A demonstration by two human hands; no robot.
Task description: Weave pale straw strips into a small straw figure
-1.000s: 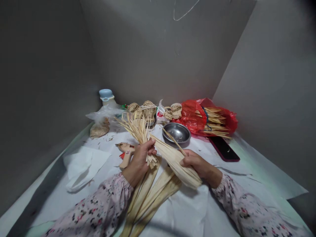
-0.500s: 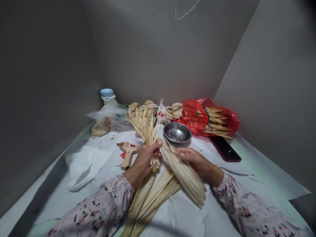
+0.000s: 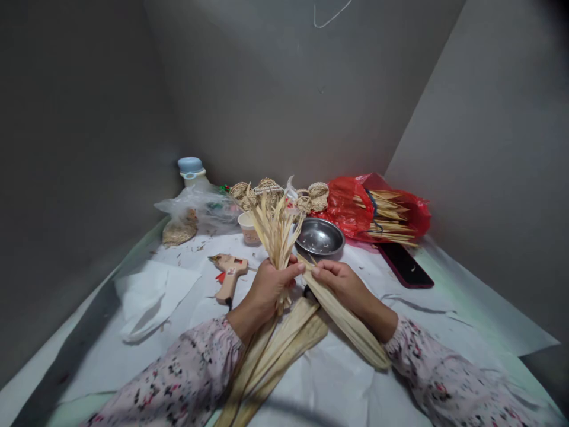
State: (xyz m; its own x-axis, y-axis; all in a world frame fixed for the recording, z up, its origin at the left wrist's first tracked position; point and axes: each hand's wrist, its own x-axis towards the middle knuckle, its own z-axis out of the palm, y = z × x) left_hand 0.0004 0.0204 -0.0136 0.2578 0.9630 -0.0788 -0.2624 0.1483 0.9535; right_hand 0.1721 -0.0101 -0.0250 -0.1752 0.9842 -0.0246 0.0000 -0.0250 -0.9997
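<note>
a: what took up the most room?

b: the wide white sheet (image 3: 186, 314) covering the work surface. next came the flat pile of long tan husks (image 3: 284, 356) at six o'clock, then the crinkled red plastic bag (image 3: 349, 204) of pointed dry leaves, between one and two.

a: and the pieces being worked?

b: near the middle. a broad, pale, folded husk (image 3: 351, 326) slanted out toward four o'clock; beside it stood a bundle of narrow straw-coloured strips (image 3: 278, 231), its fanned tops toward twelve.

a: how were they gripped?

b: the left hand (image 3: 267, 290) was closed around the bundle near its cut ends. the right hand (image 3: 344, 287) pinched the husk's upper end between thumb and fingers, close by the left thumb; whether that thumb touched it, i couldn't tell.

a: which step was that?

b: handling the husk right beside the bundle, i judged. the next move seemed to call for a firm left fist and a light right pinch, since dry husk could split.

a: anything smaller?

b: a shallow steel bowl (image 3: 320, 234) at one, a beige glue gun (image 3: 231, 276) at ten, and a small paper cup (image 3: 249, 228) at eleven.
</note>
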